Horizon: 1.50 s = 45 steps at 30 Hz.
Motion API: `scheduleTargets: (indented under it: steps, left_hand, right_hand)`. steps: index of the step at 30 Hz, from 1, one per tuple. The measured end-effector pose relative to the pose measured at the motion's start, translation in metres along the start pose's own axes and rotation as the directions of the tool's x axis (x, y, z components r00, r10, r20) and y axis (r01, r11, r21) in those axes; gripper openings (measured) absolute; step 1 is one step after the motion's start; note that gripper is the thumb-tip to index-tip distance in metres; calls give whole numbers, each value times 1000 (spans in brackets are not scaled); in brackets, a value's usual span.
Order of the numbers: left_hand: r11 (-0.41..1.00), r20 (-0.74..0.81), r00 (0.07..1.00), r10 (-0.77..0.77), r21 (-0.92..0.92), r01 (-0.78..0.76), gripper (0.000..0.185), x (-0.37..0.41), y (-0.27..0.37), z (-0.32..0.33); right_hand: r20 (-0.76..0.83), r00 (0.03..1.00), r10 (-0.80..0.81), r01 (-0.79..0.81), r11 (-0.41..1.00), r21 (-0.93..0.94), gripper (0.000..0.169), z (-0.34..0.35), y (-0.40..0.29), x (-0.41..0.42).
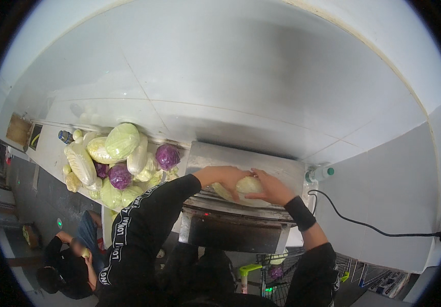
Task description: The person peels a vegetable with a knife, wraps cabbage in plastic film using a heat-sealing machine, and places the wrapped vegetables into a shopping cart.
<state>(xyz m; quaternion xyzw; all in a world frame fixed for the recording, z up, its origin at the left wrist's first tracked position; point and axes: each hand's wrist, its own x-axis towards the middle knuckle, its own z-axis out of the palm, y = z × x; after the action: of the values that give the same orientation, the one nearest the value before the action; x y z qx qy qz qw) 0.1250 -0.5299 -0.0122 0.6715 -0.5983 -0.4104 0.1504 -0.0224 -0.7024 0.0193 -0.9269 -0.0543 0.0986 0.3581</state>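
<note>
Both my hands are on a pale green cabbage (249, 185) over the metal film-wrapping machine (243, 155). My left hand (231, 181) lies along its left side, fingers pointing right and downward. From the right, my right hand (269, 188) holds it, with thumb and fingers spread around it. The fingertips of both hands come close together at the cabbage's far edge. Clear plastic film (220, 190) shows under and beside my left hand. How far the film covers the cabbage I cannot tell.
Wrapped napa cabbages (80, 164), green cabbages (123, 141) and purple cabbages (167, 157) are heaped on the left counter. A plastic bottle (319, 174) and black power cord (374, 229) are at right. A shopping cart (281, 276) stands below; another person (72, 264) sits lower left.
</note>
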Motion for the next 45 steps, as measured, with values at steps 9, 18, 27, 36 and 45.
scheduleTargets:
  steps: [9, 18, 27, 36, 45]
  left_hand:
    - [985, 20, 993, -118, -122, 119, 87, -6, -7, -6]
    - [862, 279, 951, -130, -443, 247, 89, 6, -15, -17]
    - [562, 416, 904, -99, -726, 396, 93, -35, 4, 2]
    - [623, 555, 826, -92, -615, 483, 89, -32, -2, 24]
    - [964, 26, 999, 25, 264, -31, 123, -93, 94, 37]
  right_hand:
    - [274, 959, 74, -122, 979, 165, 84, 1, 38, 7]
    - [305, 931, 202, -273, 938, 213, 82, -12, 39, -6]
    - [262, 955, 142, -207, 949, 240, 88, -7, -7, -43]
    - [188, 982, -8, -22, 987, 161, 98, 7, -17, -70]
    - [296, 947, 127, -206, 945, 253, 102, 20, -24, -93]
